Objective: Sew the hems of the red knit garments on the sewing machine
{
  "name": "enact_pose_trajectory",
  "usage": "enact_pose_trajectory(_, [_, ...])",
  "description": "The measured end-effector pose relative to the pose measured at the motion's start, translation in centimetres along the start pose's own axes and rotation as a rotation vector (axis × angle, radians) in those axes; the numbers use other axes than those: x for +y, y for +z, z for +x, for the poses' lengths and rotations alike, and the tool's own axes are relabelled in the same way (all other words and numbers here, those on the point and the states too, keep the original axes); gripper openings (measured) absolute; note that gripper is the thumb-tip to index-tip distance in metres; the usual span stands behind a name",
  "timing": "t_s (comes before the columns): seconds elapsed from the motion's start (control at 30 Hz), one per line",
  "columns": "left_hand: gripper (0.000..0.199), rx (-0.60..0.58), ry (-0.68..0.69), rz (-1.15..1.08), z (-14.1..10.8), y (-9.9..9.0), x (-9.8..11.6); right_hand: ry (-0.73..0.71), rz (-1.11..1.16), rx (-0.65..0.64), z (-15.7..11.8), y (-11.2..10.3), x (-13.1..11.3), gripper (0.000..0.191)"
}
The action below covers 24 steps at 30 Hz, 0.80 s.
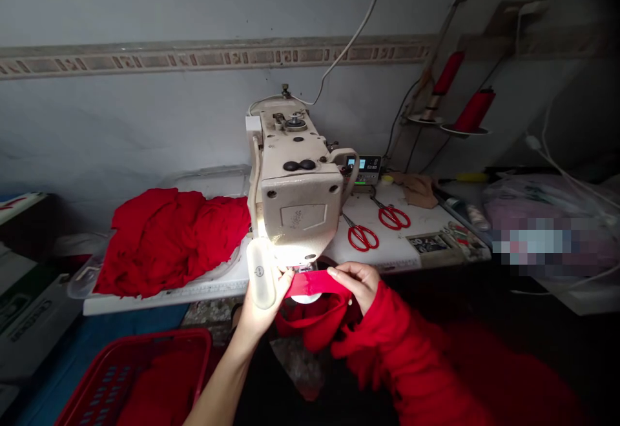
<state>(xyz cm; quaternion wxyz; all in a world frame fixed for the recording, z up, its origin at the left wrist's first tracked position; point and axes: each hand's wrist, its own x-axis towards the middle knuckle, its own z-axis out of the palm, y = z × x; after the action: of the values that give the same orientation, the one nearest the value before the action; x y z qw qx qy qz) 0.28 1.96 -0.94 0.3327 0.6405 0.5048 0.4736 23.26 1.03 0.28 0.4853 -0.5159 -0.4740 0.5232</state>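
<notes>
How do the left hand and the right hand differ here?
The left hand has a bare forearm; the right hand has one covered by red cloth. A white oval part partly hides the left hand; the right hand is clear of it. Both hold the red band.

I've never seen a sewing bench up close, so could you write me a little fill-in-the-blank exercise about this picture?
1. The left hand and right hand hold a ____-coloured strip of cloth.
2. On the table lie ____ pairs of scissors.
3. In the picture, the cloth pile lies ____ of the sewing machine.

Missing words: red; two; left.
</notes>
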Motion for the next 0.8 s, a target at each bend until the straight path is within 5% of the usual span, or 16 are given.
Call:
enact_pose_trajectory(0.3, [0.020, -0.004, -0.127, -0.175, -0.5, -0.6, -0.7, 0.047, -0.028, -0.011, -0.2, -0.4, 1.0, 0.040])
enact_pose_trajectory(0.43, [0.024, -0.007, -0.121, 0.013, -3.4, -2.6, -3.8, 0.051, -0.111, -0.008, -1.2, -1.5, 1.8, 0.041])
enact_pose_trajectory(0.53, [0.038, -0.129, -0.053, 0.219, -6.4, -4.1, -5.8, -0.002, -0.174, -0.007, -2.4, -1.9, 1.5, 0.038])
enact_pose_trajectory(0.67, [0.041, -0.352, 0.011, 0.396, -10.3, -3.7, -6.5, -0.134, -0.193, -0.255, -4.9, 0.6, 1.0, 0.025])
enact_pose_trajectory(0.8, [0.026, -0.521, 0.070, 0.262, -13.4, -0.5, -5.8, -0.325, -0.154, -0.520, -7.0, 5.0, 2.5, 0.024])
